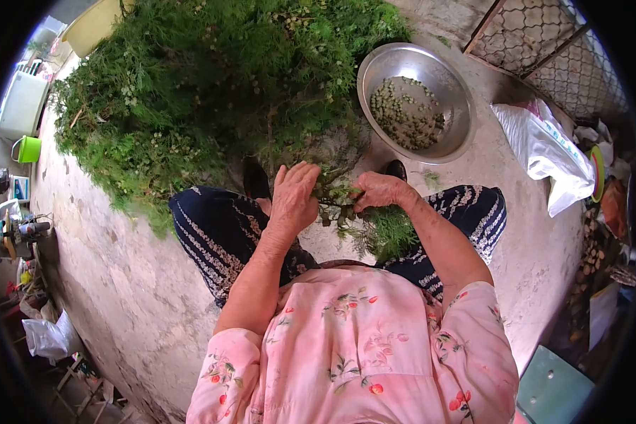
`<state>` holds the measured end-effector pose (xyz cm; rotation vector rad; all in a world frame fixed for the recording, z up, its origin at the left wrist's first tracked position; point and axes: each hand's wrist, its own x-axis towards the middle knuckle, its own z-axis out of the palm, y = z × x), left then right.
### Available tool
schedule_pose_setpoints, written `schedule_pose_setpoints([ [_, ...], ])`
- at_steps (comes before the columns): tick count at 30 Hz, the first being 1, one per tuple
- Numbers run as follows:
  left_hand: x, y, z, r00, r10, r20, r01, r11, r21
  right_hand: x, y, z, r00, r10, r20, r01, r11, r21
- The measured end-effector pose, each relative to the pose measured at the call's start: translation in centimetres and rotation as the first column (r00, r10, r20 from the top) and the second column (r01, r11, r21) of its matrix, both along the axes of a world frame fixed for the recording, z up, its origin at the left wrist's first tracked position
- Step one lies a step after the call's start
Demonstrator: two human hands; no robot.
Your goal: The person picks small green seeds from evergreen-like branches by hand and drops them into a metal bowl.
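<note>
Near steel basin (461,134), right hand (383,191) pinched green sprig (338,192); left hand (295,194), fingers together, hid any grip, couldn't tell. Branch heap (184,92) beside basin was cut off.

We see branches (191,78) in dark and bright green, and dull-green berries (392,113) in a silver-grey basin (457,116). We find a pink shirt (353,332) with a red-and-green floral print, and navy trousers (215,233) with white patterned stripes. We note a lime-green bucket (28,150), a pale-yellow tub (90,30), a white sack (540,148) and a pinkish-grey floor (120,283).
</note>
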<state>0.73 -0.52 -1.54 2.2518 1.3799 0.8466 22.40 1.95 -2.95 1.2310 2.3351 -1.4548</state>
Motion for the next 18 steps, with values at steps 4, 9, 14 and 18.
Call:
schedule_pose_setpoints([
  [4,-0.5,0.0,-1.7,0.947,-0.225,-0.229,0.178,0.961,-0.21,0.8,0.0,-0.1,0.998,0.049,0.035,-0.046,0.996,-0.071],
  [9,0.7,0.4,-1.0,0.93,-0.304,-0.207,0.117,0.779,-0.616,1.1,0.2,-0.3,0.988,-0.07,-0.134,0.029,0.959,-0.282],
  [14,-0.8,1.7,-2.6,0.876,-0.239,0.419,0.479,0.323,-0.816,2.2,1.1,-0.5,0.955,-0.122,-0.271,0.048,0.963,-0.267],
  [18,0.0,1.7,-1.4,0.861,-0.101,0.499,0.509,0.152,-0.847,3.2,0.6,-2.2,0.842,-0.128,-0.524,0.145,0.989,-0.008],
])
